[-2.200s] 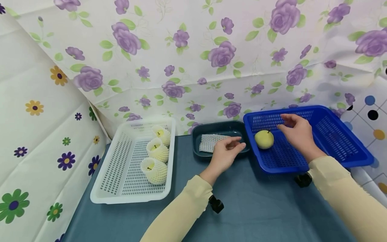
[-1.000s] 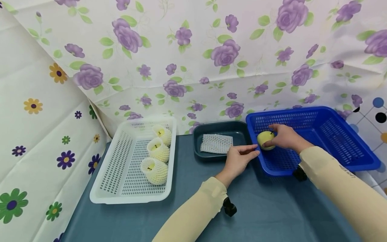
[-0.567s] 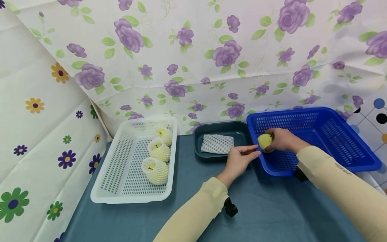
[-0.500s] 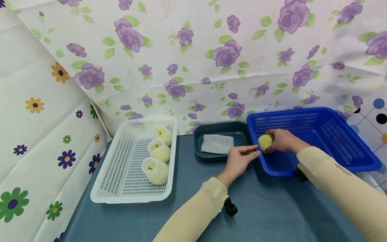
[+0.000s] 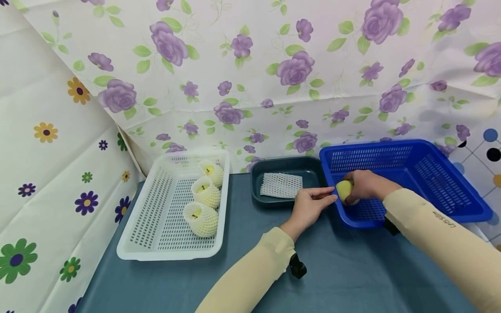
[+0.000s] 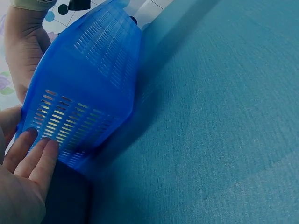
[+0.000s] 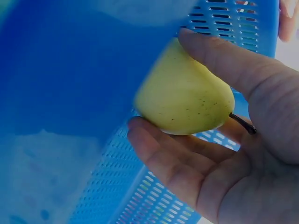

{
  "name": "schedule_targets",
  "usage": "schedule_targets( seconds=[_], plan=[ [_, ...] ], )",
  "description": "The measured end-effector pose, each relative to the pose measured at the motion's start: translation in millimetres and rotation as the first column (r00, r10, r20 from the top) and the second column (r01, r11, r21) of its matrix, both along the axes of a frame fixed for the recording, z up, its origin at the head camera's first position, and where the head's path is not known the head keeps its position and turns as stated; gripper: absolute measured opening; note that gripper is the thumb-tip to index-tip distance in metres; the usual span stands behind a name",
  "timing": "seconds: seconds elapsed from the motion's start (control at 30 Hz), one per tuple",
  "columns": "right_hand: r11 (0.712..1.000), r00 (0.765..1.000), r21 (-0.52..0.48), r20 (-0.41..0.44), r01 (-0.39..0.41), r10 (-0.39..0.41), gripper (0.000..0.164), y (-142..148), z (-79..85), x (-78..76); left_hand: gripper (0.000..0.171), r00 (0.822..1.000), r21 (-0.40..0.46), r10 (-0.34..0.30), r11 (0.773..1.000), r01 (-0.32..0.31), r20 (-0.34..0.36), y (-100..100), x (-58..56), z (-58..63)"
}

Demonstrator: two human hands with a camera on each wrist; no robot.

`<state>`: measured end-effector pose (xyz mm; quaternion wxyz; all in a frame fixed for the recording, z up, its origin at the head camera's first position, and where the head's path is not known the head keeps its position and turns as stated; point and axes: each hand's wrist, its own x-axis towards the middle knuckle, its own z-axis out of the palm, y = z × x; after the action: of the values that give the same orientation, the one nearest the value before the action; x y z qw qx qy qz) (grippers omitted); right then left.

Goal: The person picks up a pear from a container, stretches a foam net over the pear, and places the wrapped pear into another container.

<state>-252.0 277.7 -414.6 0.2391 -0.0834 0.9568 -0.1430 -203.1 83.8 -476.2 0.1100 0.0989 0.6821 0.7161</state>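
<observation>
In the blue basket, my right hand grips a yellow-green pear near the left wall. Thumb and fingers curl round opposite sides of the pear, whose dark stem points toward the palm in the right wrist view. My left hand is at the basket's left rim, pinching it at the fingertips; the left wrist view has the other fingers along the outside of the slotted wall. Just left of it lies a white foam net sleeve in a dark green tray.
A white slotted basket stands on the left, with several pears in foam nets lined along its right side. The table has a blue-green cloth. Flowered sheeting hangs behind.
My left hand has shifted right from over the dark tray to the blue basket's rim. My right hand has come down and left, taken hold of the pear and tipped it.
</observation>
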Motion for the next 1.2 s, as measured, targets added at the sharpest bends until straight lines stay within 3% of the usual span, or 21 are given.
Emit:
schedule_targets(
  seconds=[0.2,0.5,0.7,0.87,1.03,1.2],
  plan=[
    [0.999,0.999,0.041,0.018,-0.028,0.028,0.089,-6,0.5,4.5,0.028,1.0,-0.029,0.005,1.0,-0.005,0.004,0,-0.6,2.0],
    [0.993,0.997,0.097,-0.036,-0.071,0.075,0.081,-8,7.0,8.2,0.027,0.999,-0.031,0.004,1.0,-0.003,0.035,0,-1.0,4.5],
    [0.998,0.989,0.058,-0.141,-0.033,0.041,0.076,-2,17.2,7.7,0.026,1.0,-0.047,0.006,0.999,-0.005,0.03,-2,0.2,6.2],
    [1.0,0.983,0.0,-0.183,0.01,-0.01,0.078,2,24.1,9.6,0.027,1.0,-0.088,0.009,0.996,-0.007,0.029,-6,8.1,19.6],
    [0.998,0.963,-0.057,-0.266,0.023,-0.037,0.081,3,32.8,15.9,0.026,1.0,-0.117,-0.011,0.993,0.01,-0.009,-9,14.3,32.2],
    [0.993,0.944,-0.117,-0.324,0.024,-0.061,0.085,-1,43.7,19.2,0.029,0.999,-0.123,-0.036,0.992,0.032,-0.034,-14,10.3,34.4]
  ],
)
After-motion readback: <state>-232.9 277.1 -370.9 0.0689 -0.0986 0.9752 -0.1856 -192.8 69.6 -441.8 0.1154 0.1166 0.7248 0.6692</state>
